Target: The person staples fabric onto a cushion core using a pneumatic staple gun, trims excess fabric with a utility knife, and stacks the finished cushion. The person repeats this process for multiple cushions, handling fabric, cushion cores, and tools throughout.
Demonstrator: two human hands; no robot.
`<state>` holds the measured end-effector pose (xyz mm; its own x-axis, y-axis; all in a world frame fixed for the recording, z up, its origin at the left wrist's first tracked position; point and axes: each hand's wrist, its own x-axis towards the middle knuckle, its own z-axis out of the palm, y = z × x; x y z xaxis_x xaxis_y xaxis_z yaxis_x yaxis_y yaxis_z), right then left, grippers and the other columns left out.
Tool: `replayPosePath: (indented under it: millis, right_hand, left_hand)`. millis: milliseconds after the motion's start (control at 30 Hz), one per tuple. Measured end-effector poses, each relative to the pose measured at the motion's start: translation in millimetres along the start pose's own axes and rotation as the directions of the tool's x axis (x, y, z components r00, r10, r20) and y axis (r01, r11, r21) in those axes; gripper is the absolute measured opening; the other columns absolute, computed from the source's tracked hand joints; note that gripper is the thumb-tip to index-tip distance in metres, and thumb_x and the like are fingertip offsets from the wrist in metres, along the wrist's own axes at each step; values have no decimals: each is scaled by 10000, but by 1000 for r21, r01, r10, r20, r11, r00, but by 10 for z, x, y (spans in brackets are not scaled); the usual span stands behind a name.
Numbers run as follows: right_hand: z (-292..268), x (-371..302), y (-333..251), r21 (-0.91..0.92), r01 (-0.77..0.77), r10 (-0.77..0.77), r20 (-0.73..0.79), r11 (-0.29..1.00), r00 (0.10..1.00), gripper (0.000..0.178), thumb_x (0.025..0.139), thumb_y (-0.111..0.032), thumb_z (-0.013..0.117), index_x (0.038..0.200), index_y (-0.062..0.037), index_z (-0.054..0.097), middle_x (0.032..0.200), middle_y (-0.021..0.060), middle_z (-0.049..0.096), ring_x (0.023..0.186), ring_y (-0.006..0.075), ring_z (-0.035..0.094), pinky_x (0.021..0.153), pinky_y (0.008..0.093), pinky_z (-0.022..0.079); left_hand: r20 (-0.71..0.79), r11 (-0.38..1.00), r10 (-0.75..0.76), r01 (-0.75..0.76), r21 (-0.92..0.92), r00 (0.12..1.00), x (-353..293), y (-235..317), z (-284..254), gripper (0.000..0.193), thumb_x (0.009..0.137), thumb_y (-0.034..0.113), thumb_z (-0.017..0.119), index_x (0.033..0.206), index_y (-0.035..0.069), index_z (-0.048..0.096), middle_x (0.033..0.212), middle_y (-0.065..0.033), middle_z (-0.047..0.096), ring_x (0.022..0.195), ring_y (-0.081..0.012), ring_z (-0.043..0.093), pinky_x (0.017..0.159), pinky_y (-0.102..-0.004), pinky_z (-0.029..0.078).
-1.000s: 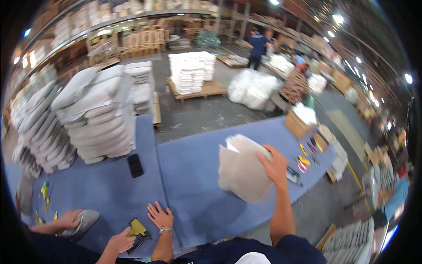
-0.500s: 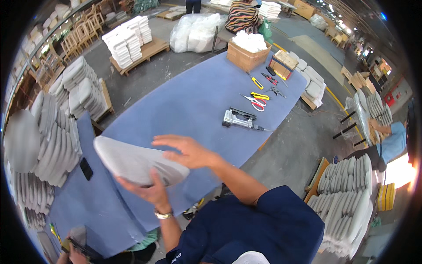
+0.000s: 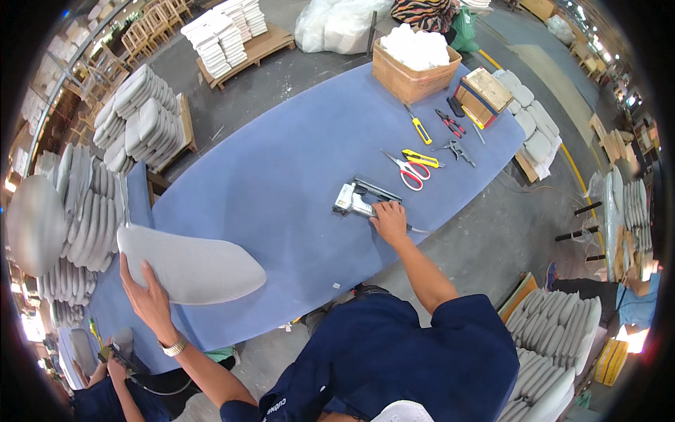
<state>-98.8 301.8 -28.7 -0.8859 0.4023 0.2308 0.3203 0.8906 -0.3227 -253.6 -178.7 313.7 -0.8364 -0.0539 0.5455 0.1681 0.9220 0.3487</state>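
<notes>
A grey upholstered seat cushion lies over the left part of the blue-covered table. At its left edge my left hand rests with fingers stretched out, thumb apart from them, touching the cushion. To the right, my right hand has its fingers closed round the handle of a silver and black staple gun, which lies on the table. A thin hose shows beyond this hand. Beyond the gun are red-handled scissors and a yellow utility knife.
Farther right lie a yellow screwdriver, red-handled pliers and a grey air gun. A cardboard box with white stuffing stands at the far end. Grey cushions are stacked at left. A co-worker handles a tool at lower left.
The cushion has gone from both hands' hold down to the left, with my left hand at its edge. My right hand has left it and reached right to the staple gun.
</notes>
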Motion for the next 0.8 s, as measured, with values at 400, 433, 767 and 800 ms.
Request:
replayPosePath:
  millis: [400, 433, 767, 800]
  right_hand:
    - [99, 896, 778, -125, -12, -4, -129, 992, 992, 470, 836, -411, 813, 1131, -66, 688, 1107, 141, 707, 1072, 390, 615, 932, 536, 465]
    - [146, 972, 835, -137, -73, 55, -132, 988, 990, 511, 830, -425, 811, 1174, -70, 681, 1126, 151, 702, 1090, 389, 611, 946, 543, 456]
    - [703, 1064, -1565, 854, -262, -239, 397, 448, 886, 432, 968, -223, 740, 1359, -74, 633, 1329, 110, 659, 1143, 213, 674, 920, 347, 559]
    - [732, 1045, -1946, 866, -301, -332, 442, 399, 833, 420, 1004, -241, 707, 1386, -89, 623, 1354, 119, 645, 1202, 228, 655, 974, 357, 547]
  left_hand:
    - [-186, 962, -40, -12, -273, 982, 445, -216, 466, 263, 988, 104, 587, 1208, 1, 690, 1537, -225, 532, 1428, -331, 493, 1195, -424, 341]
    - [-217, 951, -143, 74, -299, 966, 485, -316, 514, 251, 978, 100, 591, 1185, 0, 694, 1528, -237, 537, 1420, -329, 502, 1192, -412, 343]
    - [-454, 674, -738, 560, -481, 499, -382, -1427, 165, 254, 972, 137, 623, 1141, -42, 688, 1125, -124, 680, 1024, -213, 631, 914, -352, 505]
    - [-464, 637, -769, 573, -515, 438, -587, -1477, 133, 279, 975, 147, 611, 1166, -45, 677, 1148, -136, 674, 1025, -225, 632, 930, -365, 507]
